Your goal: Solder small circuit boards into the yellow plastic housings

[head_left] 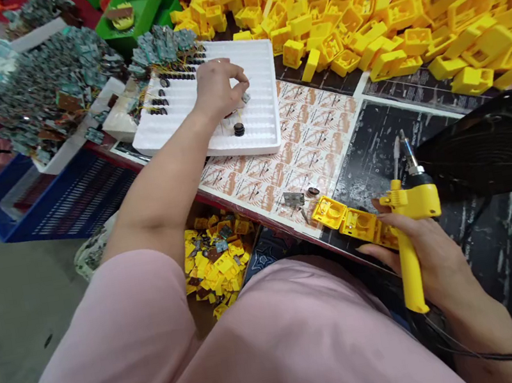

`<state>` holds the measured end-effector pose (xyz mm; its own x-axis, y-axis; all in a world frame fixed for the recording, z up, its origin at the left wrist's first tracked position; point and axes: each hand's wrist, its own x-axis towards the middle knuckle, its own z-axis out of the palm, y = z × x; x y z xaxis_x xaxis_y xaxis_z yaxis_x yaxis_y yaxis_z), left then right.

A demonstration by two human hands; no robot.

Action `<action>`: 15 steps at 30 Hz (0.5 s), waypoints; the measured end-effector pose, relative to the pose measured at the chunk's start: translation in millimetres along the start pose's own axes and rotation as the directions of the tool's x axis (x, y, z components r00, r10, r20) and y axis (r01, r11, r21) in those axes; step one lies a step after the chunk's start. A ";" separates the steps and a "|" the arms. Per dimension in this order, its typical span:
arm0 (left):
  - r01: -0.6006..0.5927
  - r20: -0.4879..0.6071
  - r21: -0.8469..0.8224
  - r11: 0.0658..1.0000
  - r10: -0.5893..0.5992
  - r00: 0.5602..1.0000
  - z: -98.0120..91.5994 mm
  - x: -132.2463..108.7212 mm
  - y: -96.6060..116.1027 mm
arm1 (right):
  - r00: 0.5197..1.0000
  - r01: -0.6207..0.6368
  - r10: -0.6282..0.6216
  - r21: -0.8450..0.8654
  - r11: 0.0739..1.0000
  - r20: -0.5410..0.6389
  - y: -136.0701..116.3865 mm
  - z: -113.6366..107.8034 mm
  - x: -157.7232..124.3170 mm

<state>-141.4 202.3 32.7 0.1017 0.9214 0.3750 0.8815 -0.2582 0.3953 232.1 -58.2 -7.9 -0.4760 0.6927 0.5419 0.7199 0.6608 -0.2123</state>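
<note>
Over the white tray (261, 74), the left hand (221, 87) pinches a small grey bit (245, 97), too tiny to name, near a round black part (239, 130). Further right, open yellow boxes (359, 223) sit by the table's (375, 146) edge. The right hand (433, 251) grips a yellow soldering iron (411, 273), fingers around the boxes' end.

The yellow soldering gun (410, 264) points its metal tip across the desk (369, 141), beside open yellow casings (359, 224); a ridged white tray (262, 90) carries small round black parts (239, 129).
</note>
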 end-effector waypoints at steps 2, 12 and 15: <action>-0.052 -0.024 -0.178 0.983 0.048 0.999 -11.7 -3.0 13.3 | 1.000 0.002 -0.002 0.021 1.000 0.002 -2.7 10.1 3.4; 0.072 0.219 -0.824 0.562 0.200 0.955 -12.2 -42.8 99.1 | 0.995 -0.061 0.060 -0.010 0.998 -0.084 -8.1 23.5 26.1; 0.060 0.480 -0.655 0.753 0.353 0.803 2.8 -76.0 122.0 | 0.982 -0.108 0.104 -0.018 0.994 -0.156 -12.1 -3.5 14.3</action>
<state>-40.3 101.6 50.0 0.6141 0.7883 0.0386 0.3684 -0.3296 0.8693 218.3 -57.3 5.2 -0.3134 0.7040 0.6374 0.7764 0.5764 -0.2549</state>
